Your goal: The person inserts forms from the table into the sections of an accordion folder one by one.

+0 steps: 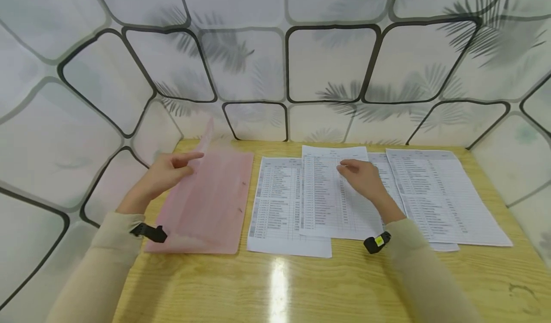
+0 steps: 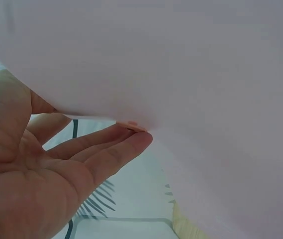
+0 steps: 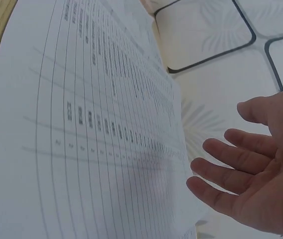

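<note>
On the left lies a pink translucent folder (image 1: pixel 215 203), its front cover lifted at a slant. My left hand (image 1: pixel 165 174) pinches the cover's edge between thumb and fingers. Close up in the left wrist view, the pale cover (image 2: pixel 206 89) hides part of the thumb, while the left hand's fingers (image 2: pixel 106 157) lie against its edge. My right hand (image 1: pixel 361 177) is over a printed sheet (image 1: pixel 327 203) in the middle, holding nothing. In the right wrist view the right hand (image 3: pixel 250 164) has its fingers spread apart and loosely bent, beside the lined page (image 3: pixel 96 129).
A printed sheet (image 1: pixel 275 213) lies partly under the middle one. More printed pages (image 1: pixel 447 198) overlap to the right. All rest on a yellow wooden table (image 1: pixel 206 289). Patterned walls (image 1: pixel 331 64) enclose the back and both sides.
</note>
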A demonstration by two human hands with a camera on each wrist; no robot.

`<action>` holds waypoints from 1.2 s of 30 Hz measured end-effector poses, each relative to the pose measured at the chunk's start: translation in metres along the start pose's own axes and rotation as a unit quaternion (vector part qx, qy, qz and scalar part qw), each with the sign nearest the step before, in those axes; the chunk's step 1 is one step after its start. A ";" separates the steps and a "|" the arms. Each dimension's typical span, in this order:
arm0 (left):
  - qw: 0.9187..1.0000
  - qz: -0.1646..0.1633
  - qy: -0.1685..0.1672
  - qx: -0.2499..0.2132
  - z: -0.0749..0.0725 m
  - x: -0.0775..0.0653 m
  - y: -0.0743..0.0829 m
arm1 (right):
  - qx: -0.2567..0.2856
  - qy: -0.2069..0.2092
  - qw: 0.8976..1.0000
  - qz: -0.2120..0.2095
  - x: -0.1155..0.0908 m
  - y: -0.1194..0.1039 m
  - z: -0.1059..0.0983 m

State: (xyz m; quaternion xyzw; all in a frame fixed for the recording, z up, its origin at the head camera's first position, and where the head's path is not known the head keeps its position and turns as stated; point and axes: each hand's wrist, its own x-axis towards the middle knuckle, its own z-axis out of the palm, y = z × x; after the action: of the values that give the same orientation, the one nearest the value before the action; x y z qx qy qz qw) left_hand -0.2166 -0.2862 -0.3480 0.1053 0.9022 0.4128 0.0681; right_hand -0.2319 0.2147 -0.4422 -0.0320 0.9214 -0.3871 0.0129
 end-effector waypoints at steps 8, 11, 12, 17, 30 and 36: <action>1.000 -0.009 0.024 -0.007 0.005 0.001 -0.002 | 0.025 0.030 0.996 0.082 -0.003 0.026 -0.024; 0.999 -0.014 0.032 -0.011 0.007 0.001 -0.001 | 0.035 0.030 0.994 0.103 -0.004 0.037 -0.032; 0.999 -0.016 0.034 -0.013 0.008 0.000 0.000 | 0.031 0.030 0.994 0.105 -0.005 0.041 -0.034; 0.999 -0.016 0.037 -0.010 0.009 0.000 0.000 | -0.029 0.023 0.992 0.117 -0.008 0.059 -0.044; 0.999 0.003 0.038 -0.024 0.008 -0.001 -0.006 | 0.012 -0.014 0.984 0.180 -0.009 0.074 -0.055; 0.999 0.001 0.034 -0.030 0.007 -0.001 -0.008 | 0.030 -0.022 0.981 0.188 -0.006 0.079 -0.053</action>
State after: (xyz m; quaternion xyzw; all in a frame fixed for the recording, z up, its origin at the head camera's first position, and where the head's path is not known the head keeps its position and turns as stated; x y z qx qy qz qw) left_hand -0.2149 -0.2865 -0.3581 0.0904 0.8911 0.4429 0.0399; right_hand -0.2319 0.3083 -0.4611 0.1335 0.8983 -0.4048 0.1070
